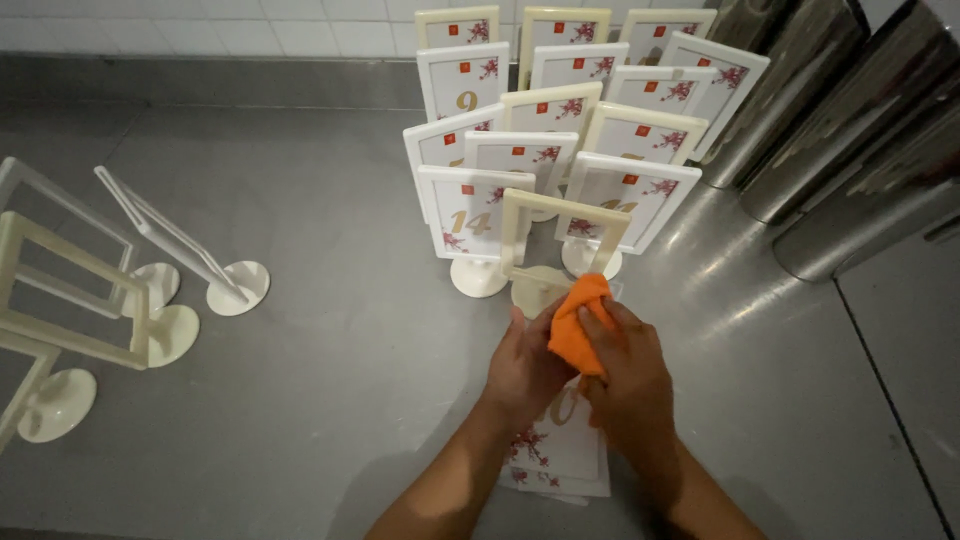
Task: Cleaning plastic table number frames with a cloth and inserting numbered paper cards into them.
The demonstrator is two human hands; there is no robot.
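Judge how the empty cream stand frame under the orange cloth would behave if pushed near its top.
The empty frame would probably tip easily: it is tall and thin on one small round foot. It looks like light, stiff plastic and may slide on the smooth steel counter. The framed cards close behind could topple with it.

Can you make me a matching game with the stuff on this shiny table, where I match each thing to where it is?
Things:
1. orange cloth
2. empty cream frame
3. stack of flowered cards
4. metal cylinders

Places:
A. lying flat under the hands
B. held in the right hand
C. at the table's far right
D. standing just past the hands

Pairs: 1-B, 2-D, 3-A, 4-C
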